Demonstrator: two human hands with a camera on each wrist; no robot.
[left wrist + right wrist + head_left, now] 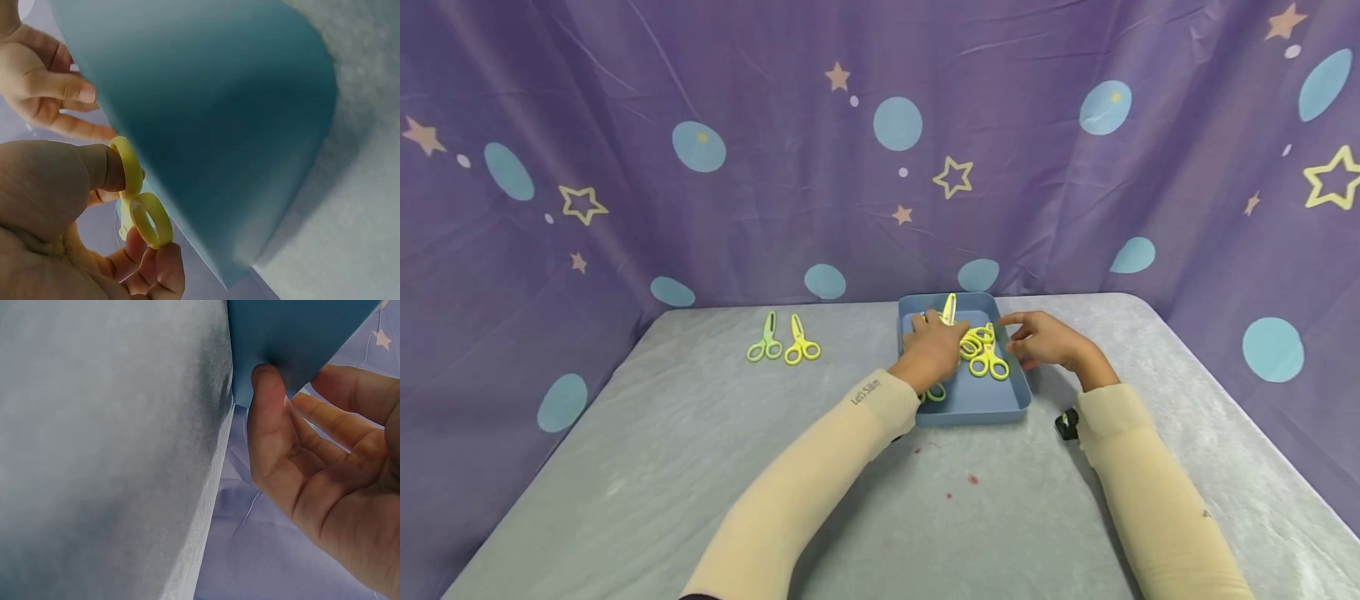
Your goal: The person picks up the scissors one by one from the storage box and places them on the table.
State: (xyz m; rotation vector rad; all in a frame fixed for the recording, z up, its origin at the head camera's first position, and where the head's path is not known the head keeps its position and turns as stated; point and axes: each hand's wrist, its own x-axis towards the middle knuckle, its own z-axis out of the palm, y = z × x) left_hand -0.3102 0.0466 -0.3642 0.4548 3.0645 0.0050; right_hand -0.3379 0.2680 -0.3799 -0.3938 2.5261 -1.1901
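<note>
Inside the blue tray (973, 417), my left hand (931, 348) is among several scissors. In the left wrist view it pinches a pair of yellow scissors (156, 219) by the finger loops, beside the tray rim; the blades are largely hidden. My right hand (1048, 340) is at the tray's right side, its thumb (267, 400) against the outer wall and another finger over the rim. Yellow scissors (988, 364) lie in the tray near that side, with further yellow loops (973, 342) overlapping them. A greenish loop (937, 392) shows below my left wrist.
Left of the tray, green scissors (766, 339) and yellow scissors (802, 342) lie side by side on the grey-covered table (700, 467), blades pointing away. A purple patterned curtain (775, 208) stands behind the table. Small red marks (973, 479) show on the cover.
</note>
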